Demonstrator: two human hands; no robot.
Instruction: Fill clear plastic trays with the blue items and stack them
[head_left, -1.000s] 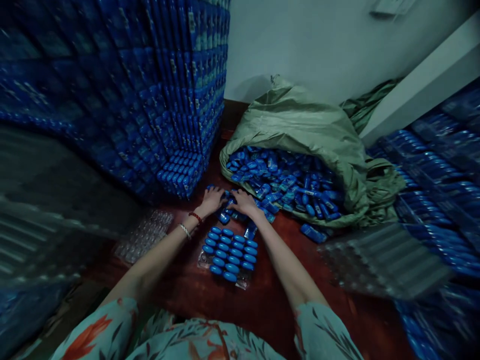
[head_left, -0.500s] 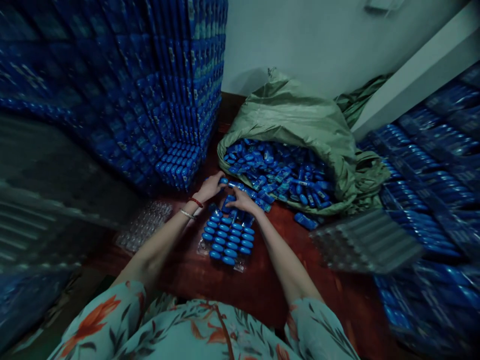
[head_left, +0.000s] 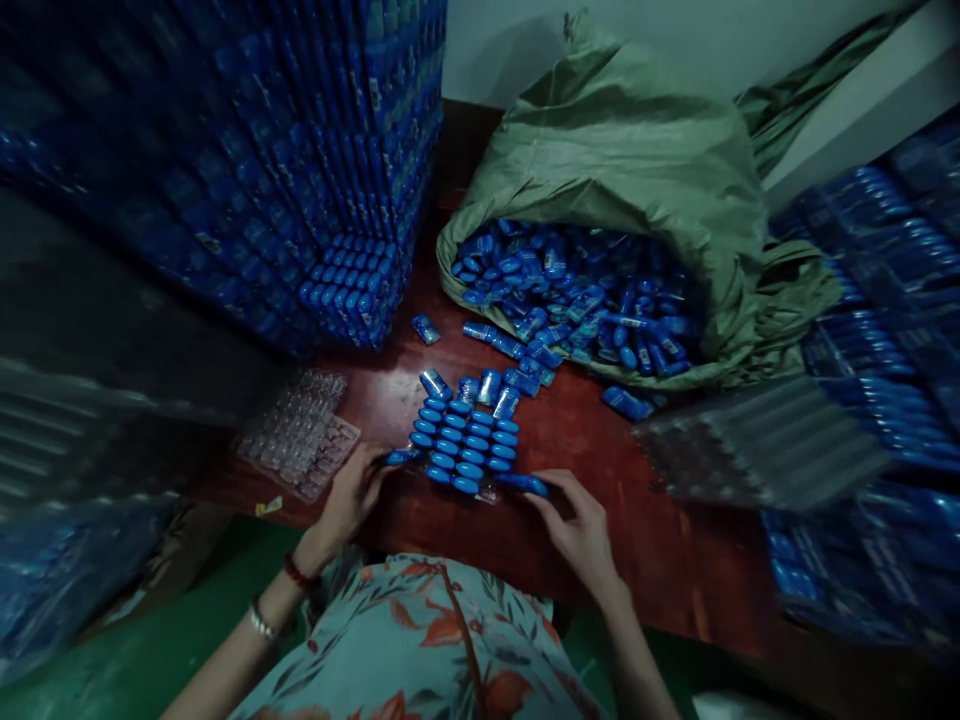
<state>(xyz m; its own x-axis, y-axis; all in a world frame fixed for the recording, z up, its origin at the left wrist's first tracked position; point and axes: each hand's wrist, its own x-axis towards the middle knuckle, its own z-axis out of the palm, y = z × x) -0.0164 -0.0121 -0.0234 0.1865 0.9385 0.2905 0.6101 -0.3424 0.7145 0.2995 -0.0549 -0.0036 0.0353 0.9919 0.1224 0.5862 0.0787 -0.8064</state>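
Observation:
On the red table in front of me, rows of small blue packs with oval tops (head_left: pixel 465 447) stand in a clear plastic tray (head_left: pixel 487 494). At the left side of these rows, my left hand (head_left: pixel 352 500) pinches a small blue pack (head_left: pixel 399 457). My right hand (head_left: pixel 576 515) grips another blue pack (head_left: pixel 523 484) by the near right corner of the tray. Both packs are dark and blurred, so their labels cannot be read. Several loose blue packs (head_left: pixel 489 386) lie against the far end of the rows.
Behind the tray, an open green sack (head_left: pixel 615 150) spills blue packs (head_left: pixel 577 290) onto the red table (head_left: pixel 585 430). Tall stacks of filled trays (head_left: pixel 352 280) rise at left. Empty clear trays (head_left: pixel 300 430) lie left, and a tray stack (head_left: pixel 765 445) sits right.
Both hands have come back from the loose packs near the sack to the near sides of the tray, each now with a blue pack. My view has tilted down.

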